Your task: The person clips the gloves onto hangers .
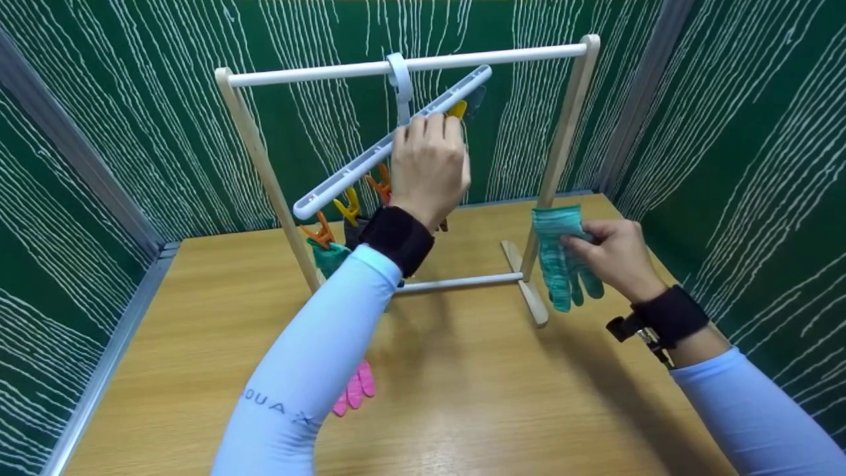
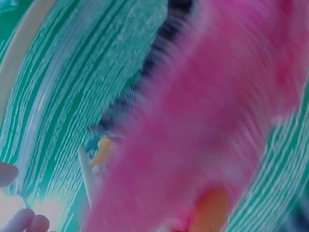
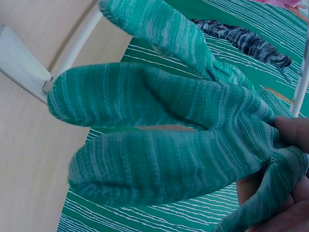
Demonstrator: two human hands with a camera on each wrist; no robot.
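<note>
My left hand (image 1: 431,158) is at the middle of a pale grey hanger (image 1: 350,173), fingers bent; whether they grip the bar is hidden. In the left wrist view its fingertips (image 2: 37,224) show at the lower left, beside a blurred pink glove (image 2: 188,111). The hanger hooks over the rack's top rail (image 1: 496,57) and stands slanted, with orange and yellow clothespins (image 1: 349,206) along it. My right hand (image 1: 618,254) pinches a green striped knit glove (image 1: 558,254) near the cuff, its fingers dangling. Another green glove (image 1: 329,256) hangs from an orange clothespin (image 1: 319,231).
The rack's wooden posts (image 1: 572,122) stand on a light wood table (image 1: 476,396). Pink glove fingers (image 1: 357,390) show beside my left sleeve. A dark striped glove (image 3: 244,41) hangs beyond in the right wrist view. Green walls with white streaks (image 1: 760,132) enclose the table.
</note>
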